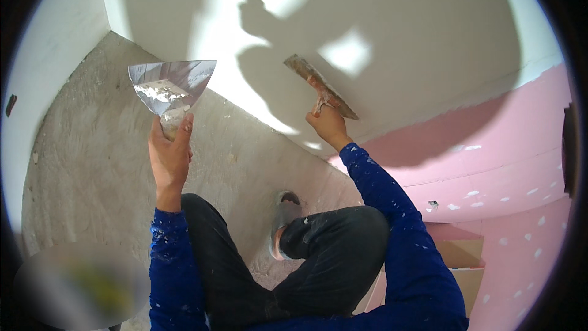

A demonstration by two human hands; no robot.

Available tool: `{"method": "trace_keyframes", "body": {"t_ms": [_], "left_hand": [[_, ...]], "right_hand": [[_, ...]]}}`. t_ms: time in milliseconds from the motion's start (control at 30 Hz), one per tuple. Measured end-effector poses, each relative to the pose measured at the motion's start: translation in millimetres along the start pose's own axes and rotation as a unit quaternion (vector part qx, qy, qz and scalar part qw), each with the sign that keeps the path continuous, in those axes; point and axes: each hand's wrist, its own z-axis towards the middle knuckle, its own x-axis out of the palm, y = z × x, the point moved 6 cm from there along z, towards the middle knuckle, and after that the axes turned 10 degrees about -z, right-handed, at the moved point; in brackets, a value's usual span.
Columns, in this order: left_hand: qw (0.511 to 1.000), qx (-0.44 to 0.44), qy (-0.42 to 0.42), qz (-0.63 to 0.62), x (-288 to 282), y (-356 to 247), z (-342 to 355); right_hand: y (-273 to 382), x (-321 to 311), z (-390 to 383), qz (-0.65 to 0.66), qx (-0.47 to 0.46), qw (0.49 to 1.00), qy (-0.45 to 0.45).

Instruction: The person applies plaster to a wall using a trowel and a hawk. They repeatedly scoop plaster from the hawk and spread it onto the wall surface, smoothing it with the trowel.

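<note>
My left hand [168, 162] grips the handle of a wide putty knife [195, 75], blade pointing up and away from me. White filler lies in a lump across the lower part of that blade. Further right, my right hand [331, 127] is closed round the handle of a flat plastering trowel [301, 68]. The trowel lies along the freshly whitened wall [416, 30], its long blade slanting down to the right; whether its whole edge touches the wall I cannot tell. Both blue sleeves carry white specks.
Pink wallboard [490, 168] with white filler spots continues to the right, below the white coat. Grey rough floor [92, 147] meets the walls at the left and ahead. A blurred round thing [79, 285] is at lower left. My sandalled foot [285, 224] rests on the floor.
</note>
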Motion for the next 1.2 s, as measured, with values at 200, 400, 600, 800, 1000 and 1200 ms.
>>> {"method": "trace_keyframes", "body": {"t_ms": [200, 400, 600, 800, 1000, 1200], "left_hand": [[0.999, 0.013, 0.031, -0.012, 6.4, 1.2, -4.6], [0.999, 0.024, 0.046, 0.015, 7.1, 1.6, -2.4], [0.999, 0.019, 0.043, -0.002, 6.1, 10.7, 0.4], [0.999, 0.014, 0.027, 0.039, 3.4, 11.7, 1.9], [0.998, -0.010, 0.020, 0.054, 1.6, 12.1, 0.7], [0.999, 0.015, 0.006, 0.039, 7.1, 13.6, -0.4]], "right_hand": [[53.9, -88.5, 11.8, 0.128, -0.115, 0.969, -0.177], [65.8, -187.3, 11.6, 0.318, -0.048, 0.931, -0.170], [6.4, -233.5, -30.5, 0.360, -0.005, 0.922, -0.140], [-13.8, -70.0, -44.4, 0.051, -0.073, 0.996, -0.003], [-37.9, 15.2, -24.0, -0.063, -0.026, 0.994, 0.084], [-40.3, 7.4, -20.4, -0.063, 0.006, 0.998, 0.018]]}}
